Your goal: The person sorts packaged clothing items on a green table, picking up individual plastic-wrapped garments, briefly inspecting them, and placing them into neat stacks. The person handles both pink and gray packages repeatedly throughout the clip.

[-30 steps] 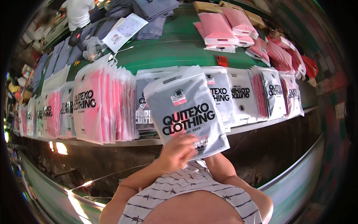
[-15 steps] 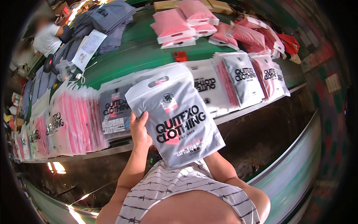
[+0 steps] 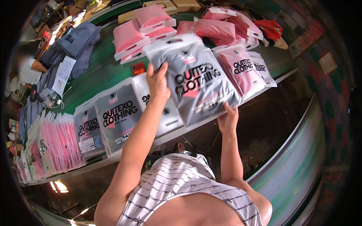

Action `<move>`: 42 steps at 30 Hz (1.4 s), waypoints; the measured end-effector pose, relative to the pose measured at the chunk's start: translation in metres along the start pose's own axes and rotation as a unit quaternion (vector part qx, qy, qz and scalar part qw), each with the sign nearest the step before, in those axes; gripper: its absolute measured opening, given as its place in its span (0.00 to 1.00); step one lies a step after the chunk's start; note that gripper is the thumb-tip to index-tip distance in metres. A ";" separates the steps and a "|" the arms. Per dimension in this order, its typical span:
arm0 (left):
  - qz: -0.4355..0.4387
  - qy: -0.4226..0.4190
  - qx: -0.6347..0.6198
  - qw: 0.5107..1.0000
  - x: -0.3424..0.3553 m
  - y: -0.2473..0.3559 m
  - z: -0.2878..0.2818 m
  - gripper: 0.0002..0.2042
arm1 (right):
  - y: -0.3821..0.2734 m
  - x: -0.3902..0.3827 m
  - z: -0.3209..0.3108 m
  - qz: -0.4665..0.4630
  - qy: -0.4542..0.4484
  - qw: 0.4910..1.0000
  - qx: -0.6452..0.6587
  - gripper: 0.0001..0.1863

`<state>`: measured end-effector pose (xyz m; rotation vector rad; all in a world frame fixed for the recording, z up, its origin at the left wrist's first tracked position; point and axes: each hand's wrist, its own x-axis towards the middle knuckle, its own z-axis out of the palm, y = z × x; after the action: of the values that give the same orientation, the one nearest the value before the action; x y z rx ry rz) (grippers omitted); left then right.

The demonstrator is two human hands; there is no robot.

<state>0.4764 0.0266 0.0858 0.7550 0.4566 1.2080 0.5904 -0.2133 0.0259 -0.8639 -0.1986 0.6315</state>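
A grey garment packed in a frosted plastic bag [image 3: 190, 103] with a handle hole and dark lettering is held up between my hands, over the right part of the table's front row. My left hand [image 3: 158, 83] grips its left edge, thumb on the front face. At the lower right corner, my right hand [image 3: 228, 118] pinches the bag, its fingers partly hidden beneath. Right behind the bag stands a bag with a pink garment [image 3: 241, 69]. Left of it, a white bag [image 3: 167, 116] lies partly hidden by my left forearm.
The green table [image 3: 102, 73] carries plump pink bags [image 3: 152, 19] at the back. Upright pink packets [image 3: 62, 139] and a flat grey packet [image 3: 117, 113] line its left front edge. A red object [image 3: 138, 68] lies mid-table. Folded grey garments [image 3: 75, 41] and another person [image 3: 30, 69] are far left.
My hands have carried the bag away from my body and to the right, over the front row. The view has turned, so the table appears shifted left. My right hand's fingers now show.
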 end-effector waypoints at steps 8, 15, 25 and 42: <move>-0.274 -0.013 0.208 0.939 0.080 -0.110 -0.004 0.25 | 0.006 0.099 -0.054 0.015 0.121 0.978 -0.167 0.22; -0.198 0.002 0.138 0.971 0.027 -0.080 -0.047 0.38 | 0.019 0.070 -0.067 -0.272 0.229 0.734 -0.579 0.39; 0.026 0.093 0.231 0.968 -0.102 0.092 -0.169 0.10 | 0.070 0.014 0.032 -0.322 -0.089 0.709 -0.621 0.24; 0.109 -0.003 0.844 0.525 -0.175 0.188 -0.471 0.22 | 0.231 -0.135 0.205 -0.248 -0.470 0.709 -0.464 0.21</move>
<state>-0.0232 0.0204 -0.1089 2.5291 1.6363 0.5900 0.2977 -0.0500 -0.0062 -1.2961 -1.7598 0.3711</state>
